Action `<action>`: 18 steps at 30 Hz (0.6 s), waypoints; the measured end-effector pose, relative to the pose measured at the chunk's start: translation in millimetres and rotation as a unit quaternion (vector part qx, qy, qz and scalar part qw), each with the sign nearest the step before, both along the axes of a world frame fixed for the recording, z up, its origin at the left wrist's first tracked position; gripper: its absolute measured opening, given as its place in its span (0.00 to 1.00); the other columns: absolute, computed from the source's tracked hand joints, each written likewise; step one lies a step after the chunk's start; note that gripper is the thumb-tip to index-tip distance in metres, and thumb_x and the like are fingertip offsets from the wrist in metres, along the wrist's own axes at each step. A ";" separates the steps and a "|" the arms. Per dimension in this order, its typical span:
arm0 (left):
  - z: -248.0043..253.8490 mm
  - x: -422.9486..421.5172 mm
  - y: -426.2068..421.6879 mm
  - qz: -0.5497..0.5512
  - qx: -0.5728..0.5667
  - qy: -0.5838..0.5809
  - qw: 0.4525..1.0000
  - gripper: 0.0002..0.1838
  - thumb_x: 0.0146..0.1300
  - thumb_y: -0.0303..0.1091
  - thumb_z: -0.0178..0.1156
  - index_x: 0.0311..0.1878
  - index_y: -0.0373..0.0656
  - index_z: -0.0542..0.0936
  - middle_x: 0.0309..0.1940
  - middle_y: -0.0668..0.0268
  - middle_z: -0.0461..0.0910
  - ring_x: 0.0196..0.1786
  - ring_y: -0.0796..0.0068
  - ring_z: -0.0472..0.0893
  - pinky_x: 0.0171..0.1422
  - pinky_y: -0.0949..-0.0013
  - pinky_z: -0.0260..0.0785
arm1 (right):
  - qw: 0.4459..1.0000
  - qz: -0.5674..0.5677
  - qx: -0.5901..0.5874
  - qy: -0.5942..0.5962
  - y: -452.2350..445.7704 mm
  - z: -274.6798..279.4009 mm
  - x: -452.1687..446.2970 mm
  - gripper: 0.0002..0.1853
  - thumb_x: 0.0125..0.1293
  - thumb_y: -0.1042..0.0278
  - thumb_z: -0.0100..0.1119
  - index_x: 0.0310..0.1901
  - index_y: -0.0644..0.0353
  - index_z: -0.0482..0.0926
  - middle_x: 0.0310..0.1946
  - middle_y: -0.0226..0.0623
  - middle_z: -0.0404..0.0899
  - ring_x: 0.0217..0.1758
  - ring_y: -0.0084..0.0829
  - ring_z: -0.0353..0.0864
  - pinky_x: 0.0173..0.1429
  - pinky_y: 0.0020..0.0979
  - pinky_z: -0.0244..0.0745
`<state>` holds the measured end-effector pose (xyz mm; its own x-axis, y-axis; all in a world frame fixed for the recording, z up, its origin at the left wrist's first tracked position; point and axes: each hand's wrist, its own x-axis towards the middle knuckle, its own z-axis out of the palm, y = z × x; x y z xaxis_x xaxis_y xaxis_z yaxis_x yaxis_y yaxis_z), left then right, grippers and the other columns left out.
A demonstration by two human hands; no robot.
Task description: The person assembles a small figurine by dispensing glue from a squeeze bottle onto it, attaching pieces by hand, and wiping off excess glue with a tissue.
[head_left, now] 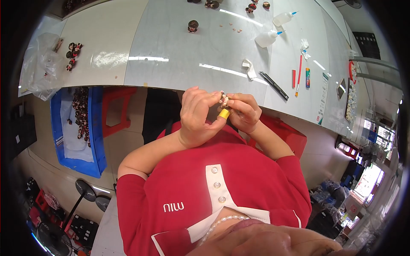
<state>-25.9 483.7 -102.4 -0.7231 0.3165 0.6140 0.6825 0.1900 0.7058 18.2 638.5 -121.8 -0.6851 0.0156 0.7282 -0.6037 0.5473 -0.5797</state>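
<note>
Close in front of my chest, just off the table's near edge, both hands meet around a small figurine [224,100] with dark and pale parts. My left hand [194,112] pinches it between thumb and fingers, and a yellow wrap [224,113] covers that thumb's tip. From the other side, my right hand [244,112] grips the same figurine with its fingertips closed. Fingers hide much of it, so its details cannot be made out. A similar dark-haired figurine [193,26] stands on the table beyond my hands.
On the table [171,47] are several figurines [73,55], a plastic bag [42,64], two glue bottles [267,39] [282,18], black pens [274,85], a brush [299,74] and a glue stick [307,78]. Below left, a blue crate [102,158] holds many figurines beside a red stool [124,119].
</note>
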 end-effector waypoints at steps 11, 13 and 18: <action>4.4 -11.6 -17.4 -0.312 0.277 -0.641 0.644 0.22 0.66 0.41 0.58 0.57 0.37 0.69 0.47 0.64 0.77 0.55 0.71 0.76 0.64 0.65 0.65 | 0.991 0.108 0.001 -0.081 18.8 23.0 -9.3 0.17 0.50 0.73 0.71 0.41 0.57 0.75 0.37 0.36 0.79 0.39 0.34 0.76 0.40 0.29 0.74; 0.5 -15.3 -18.1 -0.372 0.295 -0.687 0.549 0.29 0.64 0.44 0.59 0.62 0.37 0.63 0.51 0.62 0.74 0.56 0.69 0.75 0.65 0.61 0.65 | 0.991 0.104 0.018 -0.078 20.5 21.1 -9.7 0.16 0.51 0.72 0.71 0.40 0.56 0.76 0.38 0.34 0.80 0.40 0.34 0.75 0.42 0.29 0.73; -0.6 -17.2 -14.2 -0.421 0.312 -0.700 0.484 0.34 0.61 0.45 0.63 0.64 0.37 0.61 0.53 0.61 0.72 0.58 0.69 0.73 0.66 0.61 0.63 | 0.990 0.114 0.025 -0.083 20.2 23.3 -8.8 0.17 0.50 0.71 0.71 0.41 0.53 0.76 0.41 0.31 0.81 0.42 0.34 0.73 0.46 0.31 0.71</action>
<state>-43.2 469.5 -102.9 -0.3444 0.9304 -0.1255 -0.8994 -0.2886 0.3283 9.4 658.7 -98.5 -0.7767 -0.1868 0.6015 -0.6139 0.4380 -0.6567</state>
